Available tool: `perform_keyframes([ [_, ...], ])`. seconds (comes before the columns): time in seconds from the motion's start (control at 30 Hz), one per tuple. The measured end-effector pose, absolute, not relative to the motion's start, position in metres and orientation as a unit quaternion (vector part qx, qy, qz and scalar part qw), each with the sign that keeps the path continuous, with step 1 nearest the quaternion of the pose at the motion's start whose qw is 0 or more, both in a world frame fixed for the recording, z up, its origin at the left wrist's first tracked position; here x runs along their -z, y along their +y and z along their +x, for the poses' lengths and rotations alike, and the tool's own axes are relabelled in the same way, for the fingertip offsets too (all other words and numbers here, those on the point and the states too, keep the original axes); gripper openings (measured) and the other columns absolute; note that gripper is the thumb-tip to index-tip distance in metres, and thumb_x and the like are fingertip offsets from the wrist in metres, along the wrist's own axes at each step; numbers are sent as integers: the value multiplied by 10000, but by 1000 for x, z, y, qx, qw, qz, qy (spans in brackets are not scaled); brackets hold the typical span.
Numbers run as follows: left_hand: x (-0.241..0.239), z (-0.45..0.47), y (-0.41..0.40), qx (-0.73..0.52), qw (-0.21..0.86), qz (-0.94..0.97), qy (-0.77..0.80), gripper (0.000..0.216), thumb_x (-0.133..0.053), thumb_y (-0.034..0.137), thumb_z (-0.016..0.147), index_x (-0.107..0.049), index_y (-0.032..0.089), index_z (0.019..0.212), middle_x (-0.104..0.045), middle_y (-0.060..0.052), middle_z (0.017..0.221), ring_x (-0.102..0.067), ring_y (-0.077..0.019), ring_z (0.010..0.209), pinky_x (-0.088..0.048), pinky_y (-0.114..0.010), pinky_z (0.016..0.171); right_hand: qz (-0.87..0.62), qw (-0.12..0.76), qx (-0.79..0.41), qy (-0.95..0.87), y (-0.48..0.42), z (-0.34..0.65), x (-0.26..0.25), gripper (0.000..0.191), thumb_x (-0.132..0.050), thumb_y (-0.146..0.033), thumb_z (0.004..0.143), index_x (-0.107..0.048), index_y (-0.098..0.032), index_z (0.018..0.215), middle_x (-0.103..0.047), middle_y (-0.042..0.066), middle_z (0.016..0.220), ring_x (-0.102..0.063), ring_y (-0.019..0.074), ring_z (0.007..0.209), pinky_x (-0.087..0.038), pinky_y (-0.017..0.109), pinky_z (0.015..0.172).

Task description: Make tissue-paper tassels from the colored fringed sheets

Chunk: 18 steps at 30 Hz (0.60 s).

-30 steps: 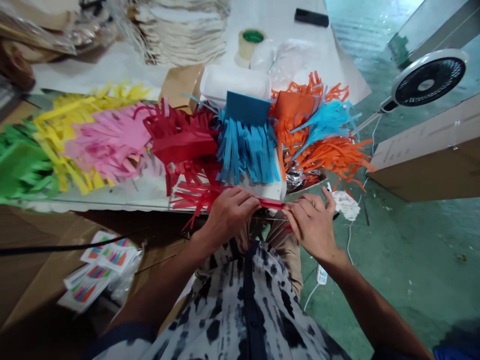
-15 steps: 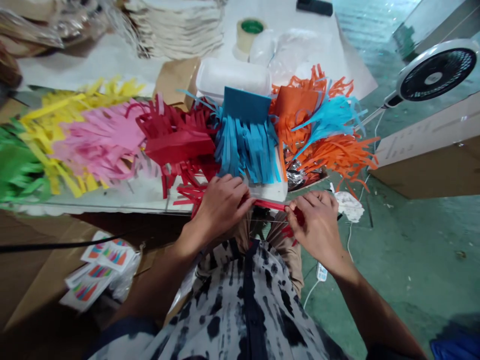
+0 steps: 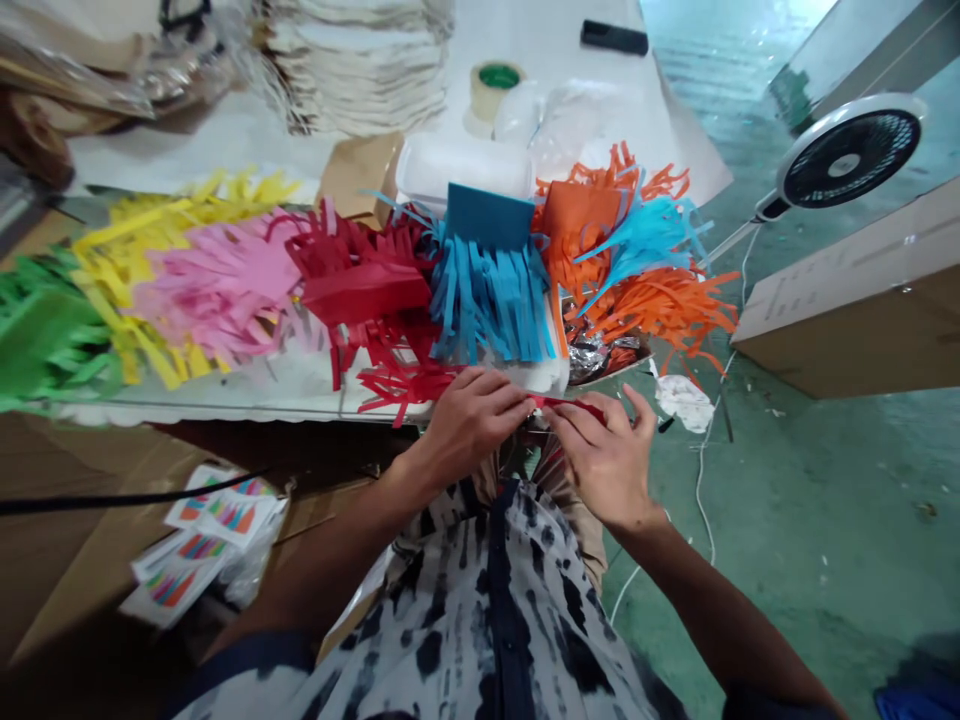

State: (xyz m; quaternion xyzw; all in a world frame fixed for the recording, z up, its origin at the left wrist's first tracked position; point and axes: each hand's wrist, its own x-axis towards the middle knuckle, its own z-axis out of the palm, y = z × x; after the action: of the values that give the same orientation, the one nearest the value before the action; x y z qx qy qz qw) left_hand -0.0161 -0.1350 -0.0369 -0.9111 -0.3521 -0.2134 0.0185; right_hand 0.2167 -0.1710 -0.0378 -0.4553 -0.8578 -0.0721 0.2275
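Note:
At the table's front edge, my left hand [image 3: 480, 412] is closed on a red tissue-paper tassel [image 3: 405, 384], whose cut fringe fans out to its left. A narrow twisted red stretch of the tassel runs from that hand to my right hand [image 3: 604, 455], which pinches it with thumb and fingertips; some of its fingers are raised. Just beyond my hands lies a blue fringed paper bundle [image 3: 491, 290]. Left of it rests a dark red fringed bundle [image 3: 367, 290]. Fingers hide part of the twisted section.
Pink [image 3: 225, 280], yellow [image 3: 150, 270] and green [image 3: 52, 330] fringed paper lie leftward, orange fringe [image 3: 675, 310] rightward. Behind stand a tape roll [image 3: 491, 92] and a white container [image 3: 465, 165]. A fan [image 3: 847, 160] and a cardboard box [image 3: 855, 320] are at right.
My right hand has moved left, closer to my left hand, and some of its fingers have lifted. My left hand has shifted slightly right, with the red tassel still held. The view has shifted slightly.

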Motion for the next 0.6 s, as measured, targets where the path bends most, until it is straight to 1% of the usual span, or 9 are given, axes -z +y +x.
perform_keyframes([
  [0.1,41,-36,-139,248,21,-884,-395,211,-599,162,1027,-758,242,1140,-809,-14,1103,-678,-218,1052,-500,-403,911,-470,235,59,-849,-174,229,41,310,-631,-189,971,-749,-319,1227,-818,-26,1161,-631,269,1160,-252,560,1192],
  [0.17,37,-54,-141,256,32,-863,-434,234,-611,101,979,-765,261,1052,-819,14,1062,-687,-230,1052,-490,-428,914,-483,237,48,-841,-174,236,39,277,-637,-197,957,-764,-306,1178,-823,-26,1151,-639,276,1154,-255,566,1185],
  [0.23,30,-65,-142,258,53,-842,-471,218,-625,88,933,-753,264,925,-818,25,1056,-673,-262,1089,-471,-481,968,-498,238,37,-833,-172,239,36,223,-637,-211,948,-775,-296,1101,-828,-28,1107,-645,280,1142,-256,570,1183],
  [0.3,25,-64,-142,269,64,-831,-482,186,-637,113,910,-747,263,901,-800,1,1126,-639,-297,1161,-459,-522,1026,-506,233,30,-830,-168,238,32,185,-633,-226,938,-776,-288,1039,-828,-25,1046,-642,285,1135,-249,575,1189],
  [0.37,25,-51,-139,284,39,-847,-448,182,-642,141,925,-757,257,1006,-775,-32,1186,-615,-296,1199,-482,-497,1043,-507,219,30,-833,-164,235,27,162,-632,-246,944,-774,-287,1008,-824,-22,1003,-633,288,1137,-236,575,1196],
  [0.43,30,-33,-135,281,-16,-876,-393,176,-627,175,982,-743,228,1103,-770,-51,1145,-625,-259,1140,-521,-427,1006,-502,205,33,-839,-159,233,24,142,-637,-273,967,-774,-290,999,-822,-22,986,-624,289,1147,-225,572,1199],
  [0.5,37,-17,-130,256,-63,-894,-363,140,-591,218,1040,-729,199,1058,-763,-57,1051,-628,-229,1033,-534,-383,953,-494,196,34,-846,-155,232,22,129,-648,-308,993,-775,-290,1004,-820,-22,980,-621,286,1155,-222,566,1198],
  [0.53,41,-12,-128,247,-76,-896,-360,156,-574,235,1057,-720,190,1023,-754,-60,1018,-621,-222,989,-533,-372,923,-491,193,32,-849,-153,232,22,124,-657,-325,1001,-776,-290,1008,-819,-21,982,-620,283,1158,-223,564,1198],
  [0.6,46,-8,-124,239,-87,-895,-366,182,-556,248,1069,-702,183,983,-736,-66,999,-601,-216,946,-523,-360,884,-486,194,27,-852,-150,233,23,120,-671,-349,1010,-776,-293,1013,-816,-19,998,-621,272,1158,-227,556,1201],
])
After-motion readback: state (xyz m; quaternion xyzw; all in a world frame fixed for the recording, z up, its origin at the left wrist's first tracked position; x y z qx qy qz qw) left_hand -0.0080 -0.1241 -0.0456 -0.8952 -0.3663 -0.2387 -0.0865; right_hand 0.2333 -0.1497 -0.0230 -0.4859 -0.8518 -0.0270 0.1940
